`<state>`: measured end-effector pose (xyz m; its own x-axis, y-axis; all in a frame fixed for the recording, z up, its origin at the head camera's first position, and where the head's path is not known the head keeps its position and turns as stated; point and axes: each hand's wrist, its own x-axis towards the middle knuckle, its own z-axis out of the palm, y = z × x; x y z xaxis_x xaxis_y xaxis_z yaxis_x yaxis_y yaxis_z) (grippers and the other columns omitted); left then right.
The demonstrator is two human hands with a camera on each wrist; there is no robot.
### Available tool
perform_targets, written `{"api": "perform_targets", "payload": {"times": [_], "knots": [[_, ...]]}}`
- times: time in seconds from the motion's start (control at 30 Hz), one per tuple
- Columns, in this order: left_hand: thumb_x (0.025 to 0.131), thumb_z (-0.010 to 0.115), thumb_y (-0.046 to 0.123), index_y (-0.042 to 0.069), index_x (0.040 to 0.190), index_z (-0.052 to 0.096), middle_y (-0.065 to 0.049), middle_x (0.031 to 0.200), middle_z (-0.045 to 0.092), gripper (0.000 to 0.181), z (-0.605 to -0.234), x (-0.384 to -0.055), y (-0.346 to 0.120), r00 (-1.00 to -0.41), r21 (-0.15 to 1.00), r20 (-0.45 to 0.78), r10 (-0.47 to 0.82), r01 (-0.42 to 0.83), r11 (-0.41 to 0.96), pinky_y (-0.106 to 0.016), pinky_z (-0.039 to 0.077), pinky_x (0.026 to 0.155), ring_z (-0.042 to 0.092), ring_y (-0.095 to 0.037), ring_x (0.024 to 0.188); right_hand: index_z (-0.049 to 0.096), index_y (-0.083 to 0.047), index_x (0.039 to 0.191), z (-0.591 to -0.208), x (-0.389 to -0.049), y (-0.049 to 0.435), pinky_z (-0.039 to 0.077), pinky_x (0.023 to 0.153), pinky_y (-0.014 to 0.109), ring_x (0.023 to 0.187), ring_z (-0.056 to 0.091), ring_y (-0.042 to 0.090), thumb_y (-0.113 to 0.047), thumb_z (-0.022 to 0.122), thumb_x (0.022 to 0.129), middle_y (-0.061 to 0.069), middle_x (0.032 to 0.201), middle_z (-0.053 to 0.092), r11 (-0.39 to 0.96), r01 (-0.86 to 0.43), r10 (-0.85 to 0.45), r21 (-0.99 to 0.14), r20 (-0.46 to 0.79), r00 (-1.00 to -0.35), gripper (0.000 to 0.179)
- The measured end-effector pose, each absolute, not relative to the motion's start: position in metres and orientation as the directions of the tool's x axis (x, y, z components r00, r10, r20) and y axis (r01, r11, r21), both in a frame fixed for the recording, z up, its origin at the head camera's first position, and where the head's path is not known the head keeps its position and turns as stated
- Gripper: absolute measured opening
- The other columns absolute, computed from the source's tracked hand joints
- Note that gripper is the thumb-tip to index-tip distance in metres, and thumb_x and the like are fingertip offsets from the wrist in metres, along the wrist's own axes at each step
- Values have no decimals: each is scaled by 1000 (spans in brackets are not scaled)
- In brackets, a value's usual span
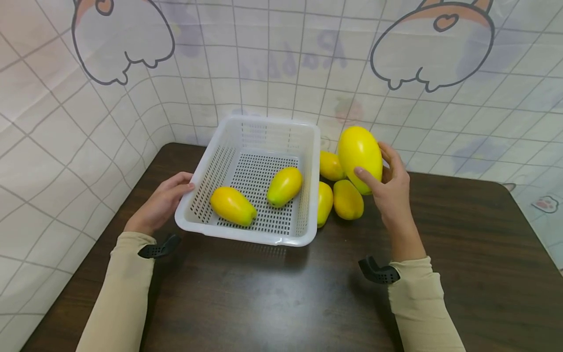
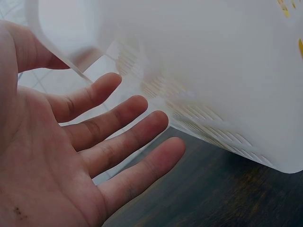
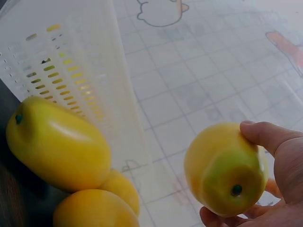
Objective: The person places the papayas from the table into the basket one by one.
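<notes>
In the head view my left hand (image 1: 162,203) holds the left rim of a white perforated plastic basket (image 1: 246,236). In the left wrist view its thumb lies at the rim and the other fingers extend along the outer wall. Inside the basket lie two yellow mangoes with greenish ends, one mango (image 1: 233,206) at the left and another mango (image 1: 285,187) at the right. My right hand (image 1: 393,183) grips a larger-looking yellow mango (image 1: 359,155) above the table, thumb on the near side. The right wrist view shows that mango's (image 3: 222,165) green stem end.
Right of the basket, several more mangoes (image 1: 349,200) sit close together on the dark wooden table (image 1: 475,244). One mango (image 3: 59,144) stands right by the basket's wall. Behind the table hangs a white grid-patterned cloth (image 1: 281,63) with cartoon prints.
</notes>
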<state>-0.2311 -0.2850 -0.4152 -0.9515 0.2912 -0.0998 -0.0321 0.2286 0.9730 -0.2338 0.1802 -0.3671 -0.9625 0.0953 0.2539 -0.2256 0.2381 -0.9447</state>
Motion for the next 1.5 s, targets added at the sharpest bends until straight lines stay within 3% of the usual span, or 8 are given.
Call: {"api": "perform_targets", "payload": {"times": [1.17, 1.5], "knots": [[102, 44, 36, 16, 129, 44, 3, 124, 51, 34, -414, -229, -284, -954, 966, -114, 277, -41, 255, -32, 56, 85, 64, -11, 100, 39, -26, 146, -361, -222, 163, 51, 86, 20, 114, 55, 14, -22, 68, 90, 1, 150, 41, 249, -268, -17, -931, 273, -962, 64], [102, 44, 37, 16, 130, 43, -2, 129, 49, 35, -413, -230, -284, -953, 965, -116, 281, -41, 259, -33, 56, 85, 64, -12, 101, 42, -27, 143, -361, -220, 155, 52, 85, 22, 114, 56, 16, -18, 68, 90, 0, 146, 44, 212, -297, -65, -931, 290, -955, 60]]}}
